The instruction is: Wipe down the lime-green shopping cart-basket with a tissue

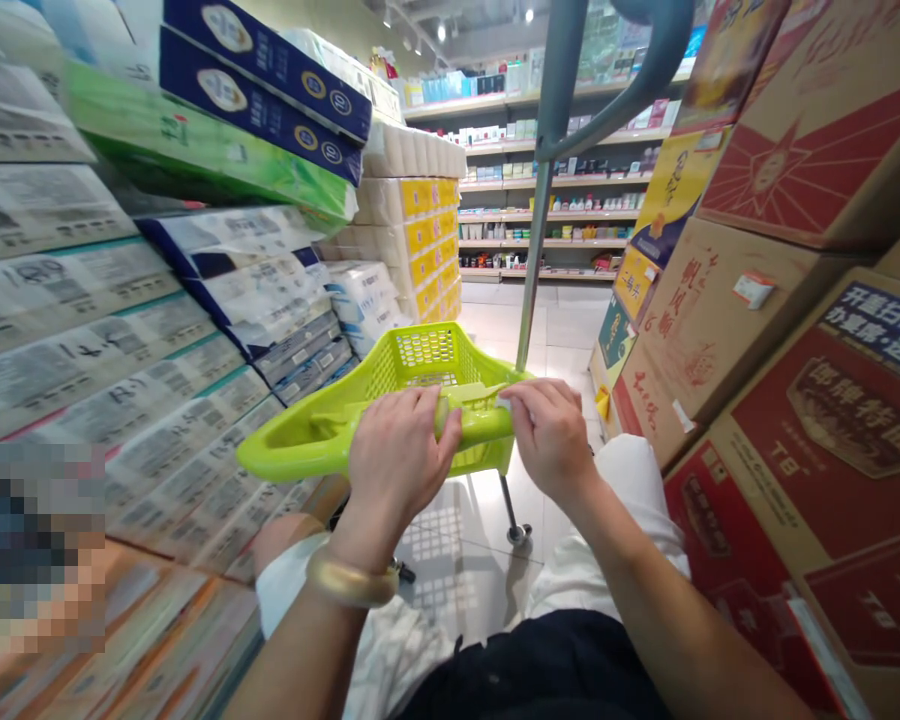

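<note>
A lime-green plastic shopping cart basket point(412, 365) stands in front of me in a shop aisle. Its rear edge is a thick green handle bar point(484, 425). My left hand point(397, 450), with a gold bangle on the wrist, is wrapped round this bar. My right hand point(551, 435) grips the same bar just to the right, fingers curled over it. The basket looks empty as far as its mesh shows. A grey metal pole point(540, 230) rises from the cart's right side.
Stacked packs of tissue and toilet paper point(180, 330) fill the left side, close to the cart. Cardboard cartons point(780, 330) are piled on the right. The tiled aisle floor point(562, 320) runs ahead to shelves of goods point(555, 200). A cart wheel point(520, 535) rests on the floor.
</note>
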A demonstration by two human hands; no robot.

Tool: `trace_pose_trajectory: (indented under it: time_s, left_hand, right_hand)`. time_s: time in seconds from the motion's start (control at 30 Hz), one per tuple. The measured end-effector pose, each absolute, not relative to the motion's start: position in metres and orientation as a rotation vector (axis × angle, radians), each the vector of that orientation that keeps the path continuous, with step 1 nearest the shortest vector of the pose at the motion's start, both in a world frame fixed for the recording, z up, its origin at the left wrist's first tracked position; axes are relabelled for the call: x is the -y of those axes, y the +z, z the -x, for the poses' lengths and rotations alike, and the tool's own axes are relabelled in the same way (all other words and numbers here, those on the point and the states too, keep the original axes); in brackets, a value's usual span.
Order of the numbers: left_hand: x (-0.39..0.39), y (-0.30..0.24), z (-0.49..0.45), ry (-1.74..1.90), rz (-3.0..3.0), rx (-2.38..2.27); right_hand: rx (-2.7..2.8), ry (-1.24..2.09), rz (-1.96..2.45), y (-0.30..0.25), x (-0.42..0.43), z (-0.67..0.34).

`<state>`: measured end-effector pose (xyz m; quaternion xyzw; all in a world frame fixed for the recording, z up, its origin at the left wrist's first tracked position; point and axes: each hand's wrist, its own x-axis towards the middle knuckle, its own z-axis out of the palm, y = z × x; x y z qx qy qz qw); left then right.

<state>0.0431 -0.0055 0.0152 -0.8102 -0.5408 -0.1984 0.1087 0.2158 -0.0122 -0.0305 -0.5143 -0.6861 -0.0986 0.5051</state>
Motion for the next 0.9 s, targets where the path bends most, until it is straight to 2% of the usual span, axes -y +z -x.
trace_pose_trajectory:
  time_s: [0.1, 0.33, 0.6, 0.77, 0.9]
  left_hand:
    - [0.003, 0.014, -0.039, -0.549, 2.356, 1.579]
    - [0.003, 0.012, -0.034, -0.543, 2.325, 1.515]
    - [0.003, 0.011, -0.033, -0.593, 2.320, 1.507]
    - [0.001, 0.007, -0.030, -0.610, 2.267, 1.449]
    - [0.001, 0.006, -0.025, -0.617, 2.280, 1.422]
  right_hand:
    - [1.560, -0.260, 1.281, -0.033, 0.009, -0.220]
    - [1.716, -0.198, 1.139, -0.032, 0.016, -0.197]
    - [1.537, -0.191, 1.232, -0.035, 0.010, -0.213]
    - [1.667, -0.224, 1.154, -0.034, 0.022, -0.176]
    - [1.686, -0.211, 1.151, -0.035, 0.018, -0.189]
